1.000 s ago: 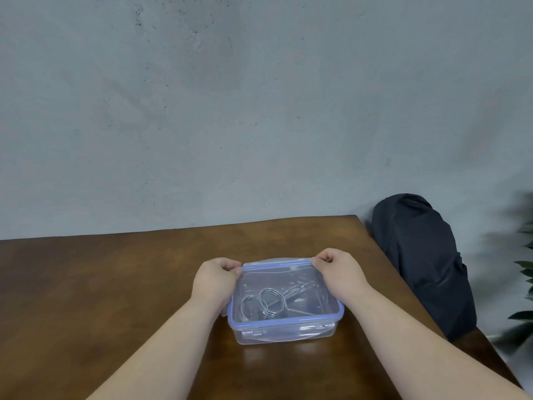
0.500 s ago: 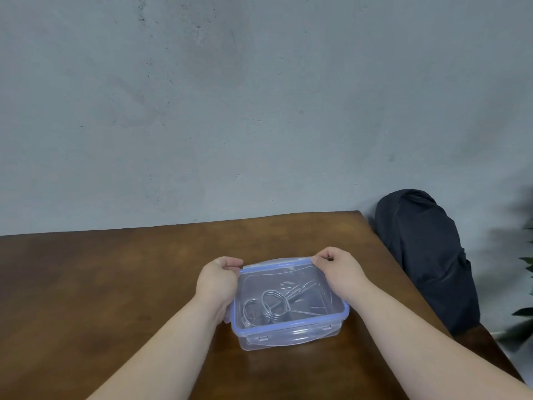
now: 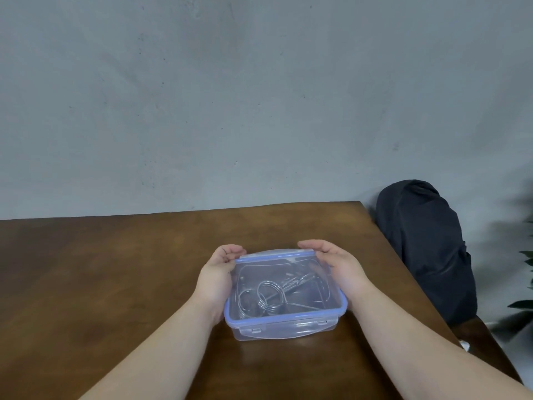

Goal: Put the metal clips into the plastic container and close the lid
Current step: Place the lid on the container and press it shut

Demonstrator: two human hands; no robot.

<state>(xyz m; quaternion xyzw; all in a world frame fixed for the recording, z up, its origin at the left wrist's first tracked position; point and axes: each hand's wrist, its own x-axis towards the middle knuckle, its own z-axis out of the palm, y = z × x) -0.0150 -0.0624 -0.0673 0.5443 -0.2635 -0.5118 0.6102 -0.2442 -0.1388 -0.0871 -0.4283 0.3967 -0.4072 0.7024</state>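
A clear plastic container [image 3: 284, 330] with a blue-rimmed lid [image 3: 288, 316] on top stands on the brown wooden table [image 3: 115, 269], right of centre. Through the lid I see several metal wire clips [image 3: 269, 295] lying inside. My left hand [image 3: 216, 277] lies against the container's left side, fingers curled at the far left corner. My right hand [image 3: 341, 267] cups the right side, with its fingers over the far right corner and the far lid flap. The front flap looks folded down.
A dark bag [image 3: 424, 246] leans on the wall just past the table's right edge. Green plant leaves [image 3: 526, 255] show at the far right. A grey wall rises behind the table's far edge.
Both hands have gone from pressing down on the far corners with bent fingers to lying along the container's sides. The container sits slightly nearer to me and lower in view.
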